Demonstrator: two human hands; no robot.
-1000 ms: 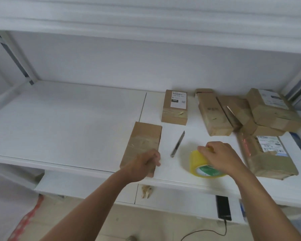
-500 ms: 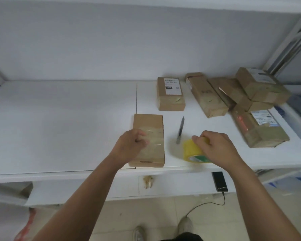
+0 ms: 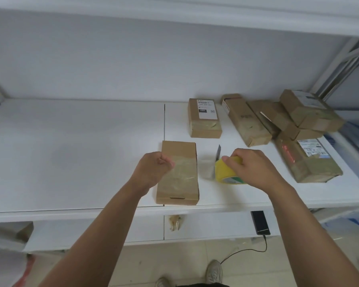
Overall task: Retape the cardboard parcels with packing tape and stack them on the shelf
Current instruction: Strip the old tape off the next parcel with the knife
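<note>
- White shelving is filling my view, and the shelf board (image 3: 75, 154) in front of me is carrying every parcel I'm working through
- My left hand (image 3: 153, 170) is hovering over the left edge of the near parcel (image 3: 177, 175), fingers curled in with thumb against forefinger; it looks like I'm pinching the free end of the clear tape, though the film is too faint to be sure
- My right hand (image 3: 251, 168) is gripping the yellow tape roll (image 3: 226, 172) from above, fingers wrapped over its rim, the roll sitting on the board just right of the parcel
- A stretch of clear tape seems to be spanning from the roll towards the parcel's top face
- The parcel is lying flat near the front edge, long side running away from me, old tape already shining across its middle
- I'm judging it light and stiff, a slim carton that will slide on this smooth board, so I should be pressing down on its top face while pulling
- For lifting, the long side walls are the place to take hold, clear of the tucked flap at the near end
- The knife (image 3: 217, 153) is lying between roll and labelled box (image 3: 204, 119)
- More parcels (image 3: 307, 117) are piled at the right, a larger one (image 3: 308, 160) beside my wrist
</note>
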